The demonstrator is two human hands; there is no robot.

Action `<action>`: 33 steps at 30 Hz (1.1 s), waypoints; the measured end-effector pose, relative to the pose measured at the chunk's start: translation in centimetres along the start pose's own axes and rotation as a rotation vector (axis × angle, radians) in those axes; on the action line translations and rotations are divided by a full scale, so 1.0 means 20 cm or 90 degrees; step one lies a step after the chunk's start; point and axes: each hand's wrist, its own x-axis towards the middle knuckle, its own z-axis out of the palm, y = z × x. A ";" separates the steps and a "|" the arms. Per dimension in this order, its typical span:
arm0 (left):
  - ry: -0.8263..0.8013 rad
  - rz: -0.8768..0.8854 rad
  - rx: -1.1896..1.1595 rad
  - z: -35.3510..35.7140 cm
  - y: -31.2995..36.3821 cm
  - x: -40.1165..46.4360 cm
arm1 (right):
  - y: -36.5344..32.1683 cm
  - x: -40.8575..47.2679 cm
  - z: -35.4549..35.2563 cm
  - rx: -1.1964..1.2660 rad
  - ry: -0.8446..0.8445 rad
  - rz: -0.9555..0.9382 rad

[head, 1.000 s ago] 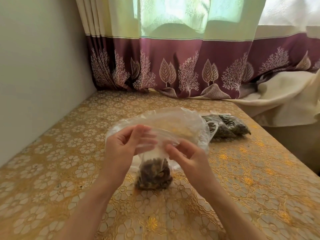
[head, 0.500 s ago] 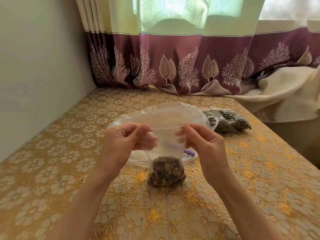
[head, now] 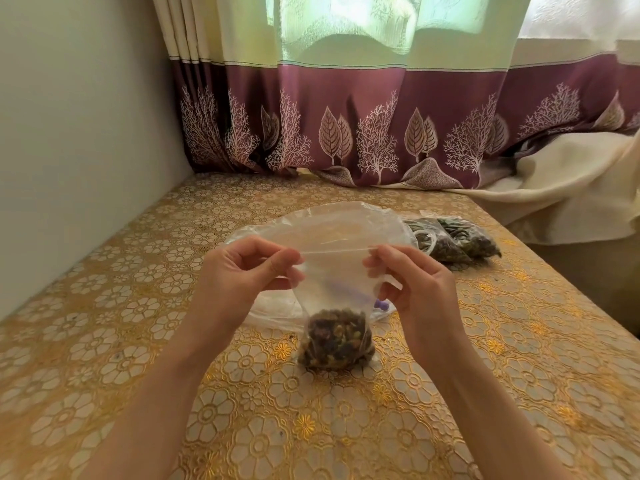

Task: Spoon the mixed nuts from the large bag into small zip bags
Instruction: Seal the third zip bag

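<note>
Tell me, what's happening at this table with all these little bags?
A person is packing mixed nuts into small bags. The left hand and the right hand each pinch a top corner of a small zip bag, pulled taut between them, with nuts at its bottom resting on the table. The large bag lies just behind; filled bags sit off to the right.

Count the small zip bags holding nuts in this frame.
3. One small zip bag is pinched at its top corners by both hands, left and right; two filled bags lie behind at right. More may be hidden.
</note>
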 end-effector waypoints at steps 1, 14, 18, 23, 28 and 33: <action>0.003 0.008 0.005 0.00 0.00 0.00 | 0.00 0.00 0.00 0.002 0.000 -0.001; -0.053 0.003 0.081 0.03 -0.01 -0.02 | 0.02 0.01 -0.02 -0.048 -0.038 -0.045; -0.046 0.032 0.129 0.04 -0.01 -0.02 | 0.02 0.02 -0.03 -0.094 -0.071 -0.057; -0.026 0.059 0.179 0.06 -0.01 -0.03 | 0.02 0.02 -0.03 -0.094 -0.074 -0.075; -0.025 0.057 0.193 0.06 -0.01 -0.03 | 0.01 0.02 -0.03 -0.134 -0.081 -0.105; -0.034 0.051 0.212 0.06 -0.01 -0.04 | 0.01 -0.01 -0.01 -0.255 -0.094 -0.177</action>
